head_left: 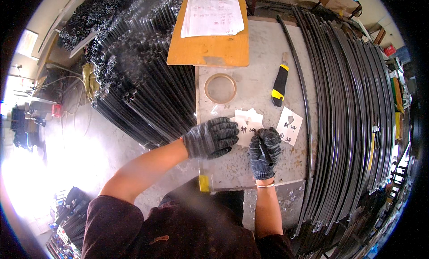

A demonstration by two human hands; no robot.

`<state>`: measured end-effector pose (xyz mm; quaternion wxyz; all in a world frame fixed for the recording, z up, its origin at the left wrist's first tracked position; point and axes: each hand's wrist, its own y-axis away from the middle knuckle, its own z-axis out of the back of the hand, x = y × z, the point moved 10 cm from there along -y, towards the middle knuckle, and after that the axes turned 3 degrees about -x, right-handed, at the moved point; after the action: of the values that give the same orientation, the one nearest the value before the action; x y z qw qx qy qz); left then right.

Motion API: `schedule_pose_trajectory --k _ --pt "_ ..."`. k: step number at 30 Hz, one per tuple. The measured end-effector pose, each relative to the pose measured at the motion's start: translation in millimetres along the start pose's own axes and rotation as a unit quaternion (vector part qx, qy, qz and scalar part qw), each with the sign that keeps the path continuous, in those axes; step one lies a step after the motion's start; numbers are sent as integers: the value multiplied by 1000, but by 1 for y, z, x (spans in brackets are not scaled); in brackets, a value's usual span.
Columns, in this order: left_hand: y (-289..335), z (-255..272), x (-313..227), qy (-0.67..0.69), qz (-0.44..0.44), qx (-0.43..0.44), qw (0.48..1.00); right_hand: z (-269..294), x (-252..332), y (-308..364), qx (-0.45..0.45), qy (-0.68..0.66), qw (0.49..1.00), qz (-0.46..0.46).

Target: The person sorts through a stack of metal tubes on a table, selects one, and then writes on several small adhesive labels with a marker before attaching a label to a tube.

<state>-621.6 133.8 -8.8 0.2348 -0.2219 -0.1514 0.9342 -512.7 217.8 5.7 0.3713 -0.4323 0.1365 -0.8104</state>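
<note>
My left hand (211, 138), in a dark grey knitted glove, lies flat with its fingers stretched out. Its fingertips reach the left edge of a few overlapping white paper tags (249, 117) that bear dark handwriting. My right hand (263, 147), gloved alike, is closed round a black marker pen (267, 156) at the lower right of those tags; the pen's tip is hidden by the fingers. Just right of this hand lies a separate written tag (296, 125) with a cut-out hole. Above the tags rest a yellow-and-black utility knife (280, 84) and a roll of tape (234, 90).
A wooden clipboard (205, 51) with white sheets (212, 17) overhangs the back of the grey worktable (257, 44). Long dark metal bars (344, 107) line the right side, one lying along the tabletop. Bundled black tubes (152, 89) are stacked at the left.
</note>
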Motion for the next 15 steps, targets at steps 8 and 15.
schedule_pose_trajectory --k 8,15 --pt "-2 6 -3 -14 -2 -14 1000 -1 -16 7 -9 -40 997 -60" --pt "-2 3 -2 -11 1 -4 1000 -3 6 -5 13 12 999 26"
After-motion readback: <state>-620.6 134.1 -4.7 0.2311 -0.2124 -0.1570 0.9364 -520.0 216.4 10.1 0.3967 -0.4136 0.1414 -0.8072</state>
